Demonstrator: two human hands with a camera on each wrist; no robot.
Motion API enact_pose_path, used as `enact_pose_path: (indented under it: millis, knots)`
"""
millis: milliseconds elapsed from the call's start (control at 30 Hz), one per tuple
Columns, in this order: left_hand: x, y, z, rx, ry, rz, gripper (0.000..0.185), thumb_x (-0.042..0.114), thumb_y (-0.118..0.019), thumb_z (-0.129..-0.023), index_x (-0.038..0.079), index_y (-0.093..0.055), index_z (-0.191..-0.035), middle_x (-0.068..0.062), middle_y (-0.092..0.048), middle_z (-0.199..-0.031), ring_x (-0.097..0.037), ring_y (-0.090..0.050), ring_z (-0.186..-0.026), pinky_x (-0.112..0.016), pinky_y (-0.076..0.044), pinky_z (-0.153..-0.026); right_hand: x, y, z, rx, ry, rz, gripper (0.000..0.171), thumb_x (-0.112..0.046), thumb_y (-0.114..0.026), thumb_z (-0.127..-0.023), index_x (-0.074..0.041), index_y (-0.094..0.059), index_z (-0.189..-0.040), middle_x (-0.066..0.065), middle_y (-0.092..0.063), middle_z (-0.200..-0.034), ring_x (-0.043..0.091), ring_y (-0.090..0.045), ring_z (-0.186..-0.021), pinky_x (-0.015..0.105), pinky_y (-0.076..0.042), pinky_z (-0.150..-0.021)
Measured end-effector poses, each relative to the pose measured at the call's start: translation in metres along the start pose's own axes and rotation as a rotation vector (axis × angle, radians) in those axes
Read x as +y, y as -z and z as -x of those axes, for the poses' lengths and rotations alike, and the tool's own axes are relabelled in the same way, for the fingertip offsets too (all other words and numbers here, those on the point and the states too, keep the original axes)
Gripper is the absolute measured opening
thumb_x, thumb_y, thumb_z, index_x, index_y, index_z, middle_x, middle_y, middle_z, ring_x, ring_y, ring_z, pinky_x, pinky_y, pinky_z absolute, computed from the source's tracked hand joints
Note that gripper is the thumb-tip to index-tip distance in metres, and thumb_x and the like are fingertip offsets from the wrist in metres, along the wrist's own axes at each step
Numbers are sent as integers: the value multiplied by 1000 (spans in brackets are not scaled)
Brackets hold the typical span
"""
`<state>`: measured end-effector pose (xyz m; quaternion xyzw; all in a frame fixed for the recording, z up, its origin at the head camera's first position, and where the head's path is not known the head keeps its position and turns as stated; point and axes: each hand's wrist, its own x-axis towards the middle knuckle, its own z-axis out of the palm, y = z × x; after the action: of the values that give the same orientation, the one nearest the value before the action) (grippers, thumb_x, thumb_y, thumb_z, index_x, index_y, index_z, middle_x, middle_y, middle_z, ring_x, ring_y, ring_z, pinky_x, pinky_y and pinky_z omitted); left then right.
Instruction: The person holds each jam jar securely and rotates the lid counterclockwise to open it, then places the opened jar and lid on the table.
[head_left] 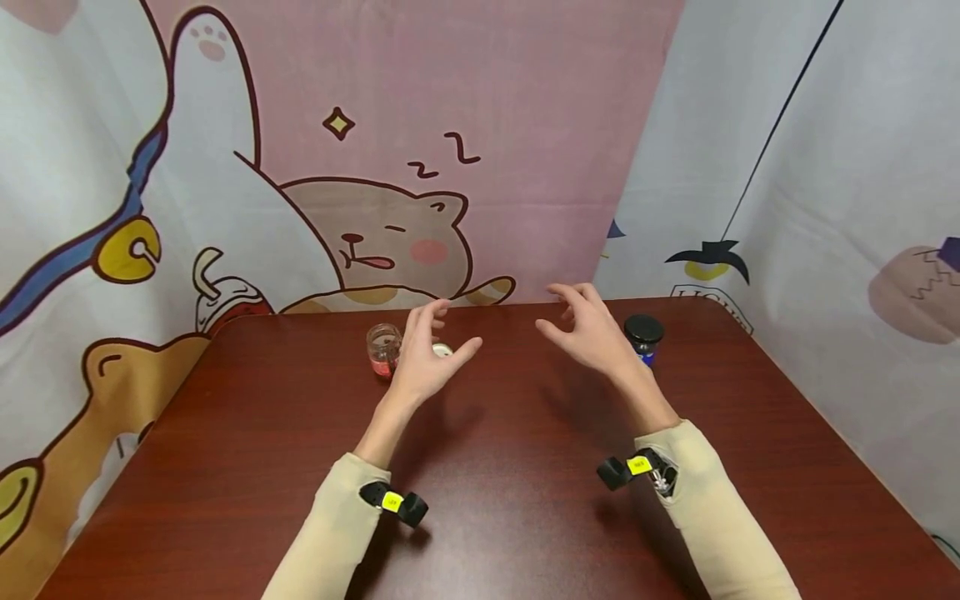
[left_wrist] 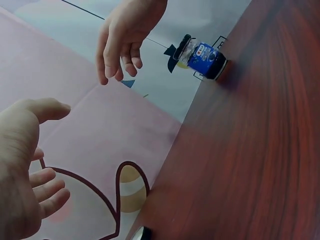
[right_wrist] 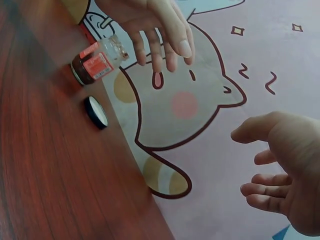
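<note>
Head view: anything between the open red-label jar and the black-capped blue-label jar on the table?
Yes. In the head view, both raised hands, left hand and right hand, sit between the open jar and the capped jar. A loose lid lies beside the open jar.

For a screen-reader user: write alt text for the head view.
Two empty hands, the left hand and right hand, hover with relaxed fingers above a dark red table. A small open glass jar stands beyond the left hand, a black-lidded blue jar beyond the right; cartoon cat curtains hang behind.
</note>
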<state>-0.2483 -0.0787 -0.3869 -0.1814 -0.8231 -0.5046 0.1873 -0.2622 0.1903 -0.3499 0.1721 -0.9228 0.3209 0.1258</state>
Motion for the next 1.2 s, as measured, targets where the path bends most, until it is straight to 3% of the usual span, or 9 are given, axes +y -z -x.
enact_pose_path:
  millis: [367, 433, 667, 967, 1200]
  knots:
    - [1, -22, -2, -70, 20, 39, 70, 31, -83, -83, 10, -49, -140, -14, -47, -129, -29, -51, -111, -53, -46, -95, 24, 22, 10, 6, -53, 63, 63, -33, -66, -97, -3, -45, -148, 24, -43, -134, 28, -49, -86, 45, -42, -77]
    - [1, -26, -2, -85, 31, 31, 71, 32, -83, -84, 11, -47, -141, -14, -47, -131, -30, -52, -113, -53, -45, -96, 29, 26, 11, 6, -66, 71, 63, -33, -65, -97, -3, -44, -149, 25, -42, -134, 30, -49, -88, 48, -42, -79]
    - [1, -39, -2, -134, 74, 42, 74, 34, -82, -84, 11, -45, -143, -18, -45, -135, -30, -51, -115, -52, -48, -95, 45, 36, 17, 11, -105, 89, 65, -34, -66, -97, -1, -44, -148, 30, -38, -139, 42, -43, -119, 61, -39, -97]
    - [3, -52, -7, -178, 96, 20, 74, 38, -81, -85, 13, -44, -144, -16, -45, -135, -34, -52, -119, -46, -49, -93, 71, 46, 26, 19, -195, 140, 71, -39, -67, -95, -1, -41, -149, 34, -34, -140, 48, -43, -121, 67, -38, -98]
    - [6, -63, -8, -214, 102, 34, 75, 38, -81, -85, 13, -43, -145, -15, -45, -136, -34, -51, -120, -46, -47, -94, 87, 51, 32, -20, -280, 149, 75, -44, -67, -94, -2, -39, -150, 37, -31, -141, 51, -47, -114, 65, -45, -90]
